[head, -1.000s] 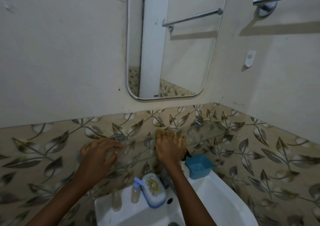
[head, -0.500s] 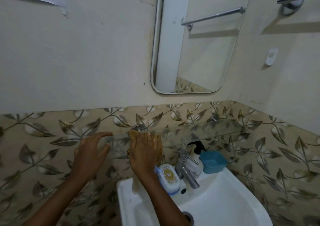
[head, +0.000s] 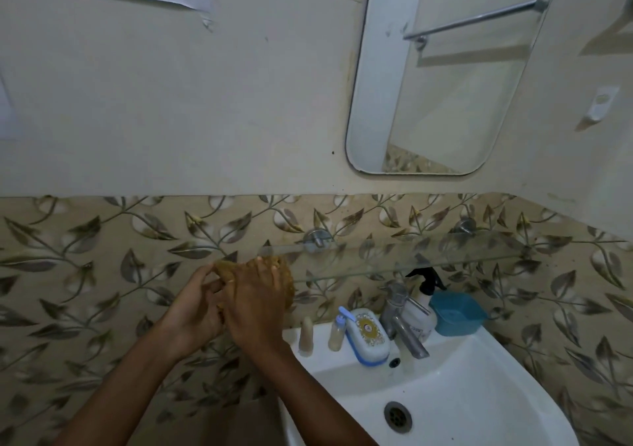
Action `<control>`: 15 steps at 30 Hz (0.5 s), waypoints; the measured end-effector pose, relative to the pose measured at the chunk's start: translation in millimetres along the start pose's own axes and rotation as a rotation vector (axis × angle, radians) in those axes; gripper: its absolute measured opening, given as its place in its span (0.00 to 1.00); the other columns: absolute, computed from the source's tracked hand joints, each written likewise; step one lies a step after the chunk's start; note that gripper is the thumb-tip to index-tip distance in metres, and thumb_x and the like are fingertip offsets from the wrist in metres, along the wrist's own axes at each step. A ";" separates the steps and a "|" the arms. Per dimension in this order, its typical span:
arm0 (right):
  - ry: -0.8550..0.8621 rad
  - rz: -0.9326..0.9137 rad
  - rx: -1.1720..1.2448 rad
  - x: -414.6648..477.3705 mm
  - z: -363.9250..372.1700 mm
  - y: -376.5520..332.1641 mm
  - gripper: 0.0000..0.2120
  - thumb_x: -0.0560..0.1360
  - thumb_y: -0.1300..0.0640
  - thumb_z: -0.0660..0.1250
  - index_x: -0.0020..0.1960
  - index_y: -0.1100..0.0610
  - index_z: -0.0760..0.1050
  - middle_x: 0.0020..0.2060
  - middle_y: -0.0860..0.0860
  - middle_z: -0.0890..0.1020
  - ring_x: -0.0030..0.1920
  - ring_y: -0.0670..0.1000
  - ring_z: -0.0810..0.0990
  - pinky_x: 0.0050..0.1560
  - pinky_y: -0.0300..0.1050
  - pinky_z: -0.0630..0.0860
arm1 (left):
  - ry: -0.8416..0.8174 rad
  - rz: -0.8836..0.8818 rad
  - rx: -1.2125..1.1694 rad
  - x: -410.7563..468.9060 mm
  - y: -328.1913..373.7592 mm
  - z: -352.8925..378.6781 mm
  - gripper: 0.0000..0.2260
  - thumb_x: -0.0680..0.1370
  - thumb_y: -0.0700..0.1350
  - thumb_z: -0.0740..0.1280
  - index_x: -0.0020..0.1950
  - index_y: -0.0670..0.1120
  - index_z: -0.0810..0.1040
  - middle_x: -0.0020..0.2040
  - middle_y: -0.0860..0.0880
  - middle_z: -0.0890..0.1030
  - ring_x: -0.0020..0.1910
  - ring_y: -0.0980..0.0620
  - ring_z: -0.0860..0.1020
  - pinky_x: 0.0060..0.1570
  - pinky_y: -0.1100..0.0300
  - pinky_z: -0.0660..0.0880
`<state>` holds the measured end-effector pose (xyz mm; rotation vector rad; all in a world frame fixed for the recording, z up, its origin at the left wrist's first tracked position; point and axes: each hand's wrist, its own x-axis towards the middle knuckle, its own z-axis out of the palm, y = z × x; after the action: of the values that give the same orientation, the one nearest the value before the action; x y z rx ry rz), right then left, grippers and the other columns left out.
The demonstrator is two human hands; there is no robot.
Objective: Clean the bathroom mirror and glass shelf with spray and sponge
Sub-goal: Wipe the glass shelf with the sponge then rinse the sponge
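A yellow-brown sponge (head: 286, 276) sits at the left end of the glass shelf (head: 428, 257), which runs along the leaf-patterned tiles below the mirror (head: 452, 103). My right hand (head: 255, 303) lies over the sponge and grips it. My left hand (head: 193, 307) meets it from the left, fingers pinching the sponge's left corner. A white spray bottle with a black trigger (head: 424, 300) stands under the shelf behind the tap, away from both hands.
A white sink (head: 462, 377) is at the lower right with a metal tap (head: 400, 319), a blue tub (head: 457, 312), a white soap box (head: 368, 334) and two small bottles (head: 306, 336) on its rim. A towel rail reflects in the mirror.
The sponge and my right hand have slid left along the shelf to its left end. My left hand has left the shelf edge and joined the sponge. The view has swung left.
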<state>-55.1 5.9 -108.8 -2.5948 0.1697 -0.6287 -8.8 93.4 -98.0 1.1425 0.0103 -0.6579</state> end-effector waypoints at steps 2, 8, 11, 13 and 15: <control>-0.082 -0.055 -0.039 -5.3 5.0 -6.5 0.41 0.68 0.42 0.33 0.70 0.60 0.64 0.72 0.57 0.66 0.75 0.54 0.55 0.75 0.51 0.38 | -0.015 0.022 -0.026 -2.7 -0.8 -7.7 0.23 0.79 0.57 0.52 0.53 0.42 0.79 0.40 0.44 0.85 0.37 0.49 0.83 0.43 0.56 0.74; 0.012 -0.189 0.237 -33.0 -3.3 -3.1 0.14 0.77 0.54 0.55 0.58 0.54 0.75 0.59 0.51 0.78 0.65 0.46 0.68 0.73 0.43 0.42 | -0.039 0.041 -0.046 -22.1 -18.3 -19.5 0.21 0.80 0.52 0.54 0.39 0.44 0.82 0.32 0.45 0.83 0.28 0.52 0.81 0.28 0.64 0.77; 0.312 0.040 0.459 -60.5 -18.1 36.9 0.10 0.75 0.57 0.59 0.46 0.58 0.79 0.42 0.50 0.82 0.45 0.44 0.76 0.55 0.41 0.70 | -0.031 -0.023 -0.045 -25.7 -34.3 -21.7 0.14 0.77 0.46 0.62 0.58 0.41 0.76 0.54 0.39 0.81 0.50 0.42 0.80 0.52 0.48 0.76; 0.302 0.355 0.633 -74.2 -29.9 66.6 0.08 0.75 0.61 0.62 0.42 0.63 0.78 0.35 0.53 0.79 0.38 0.46 0.75 0.45 0.44 0.72 | -0.054 -0.101 -0.014 -30.4 -46.8 -12.8 0.15 0.74 0.43 0.65 0.60 0.40 0.74 0.57 0.37 0.79 0.55 0.38 0.78 0.54 0.46 0.74; 0.088 0.697 0.958 -83.6 -37.8 93.8 0.11 0.76 0.58 0.61 0.45 0.63 0.79 0.38 0.55 0.81 0.43 0.52 0.78 0.50 0.50 0.74 | -0.118 -0.171 0.012 -32.2 -59.4 3.7 0.17 0.71 0.42 0.67 0.59 0.40 0.74 0.57 0.36 0.79 0.55 0.38 0.77 0.54 0.46 0.75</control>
<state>-147.7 -74.0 -156.2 -1.4491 0.5979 -0.4039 -65.2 90.8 -135.3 1.1209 0.0038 -0.8776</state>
